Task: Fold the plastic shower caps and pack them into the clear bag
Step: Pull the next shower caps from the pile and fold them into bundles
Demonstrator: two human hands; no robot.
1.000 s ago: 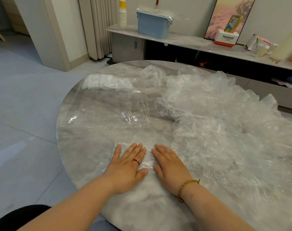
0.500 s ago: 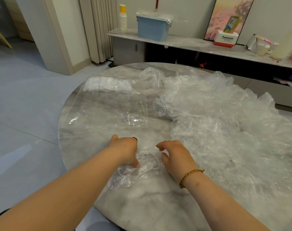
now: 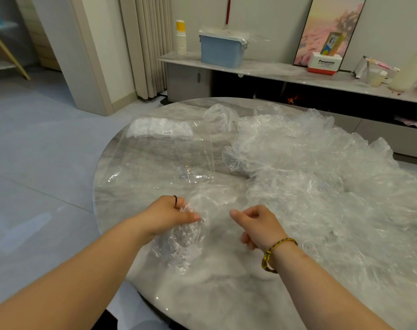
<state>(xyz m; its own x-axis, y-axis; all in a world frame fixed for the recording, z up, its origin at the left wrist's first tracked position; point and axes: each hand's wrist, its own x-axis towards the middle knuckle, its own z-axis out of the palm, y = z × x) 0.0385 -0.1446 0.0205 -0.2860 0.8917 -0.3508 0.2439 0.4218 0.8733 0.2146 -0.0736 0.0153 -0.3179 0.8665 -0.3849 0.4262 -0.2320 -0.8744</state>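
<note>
**One cap bunched in the left hand, just short of the bag's mouth**

The left hand (image 3: 169, 215) grips a crumpled shower cap (image 3: 190, 234), fingers curled round the film. The cap's loose end hangs down to the marble surface (image 3: 214, 296). The right hand (image 3: 257, 225) sits just beside it with fingers curled and thumb pointing toward the cap. The film is too clear to tell whether this hand pinches any of it.

The clear bag (image 3: 159, 160) lies flat beyond the left hand. Its near edge is close to the raised cap, and its left side runs out to the surface's rounded left rim. A stack of folded caps (image 3: 155, 129) with a small label fills the bag's far end. The rest of the bag is flat and see-through.

The pile of loose caps (image 3: 321, 177) covers the right half of the surface, reaching the far and right rims. Its near-left fringe lies close by the right hand. A narrow strip of bare marble runs between the bag and the pile. The widest bare stretch is the near part of the surface, under and between the forearms. Pale floor (image 3: 36, 151) lies beyond the left rim. A low shelf (image 3: 262, 67) behind carries a blue bin (image 3: 221, 53) and paper cups (image 3: 180, 41).
</note>
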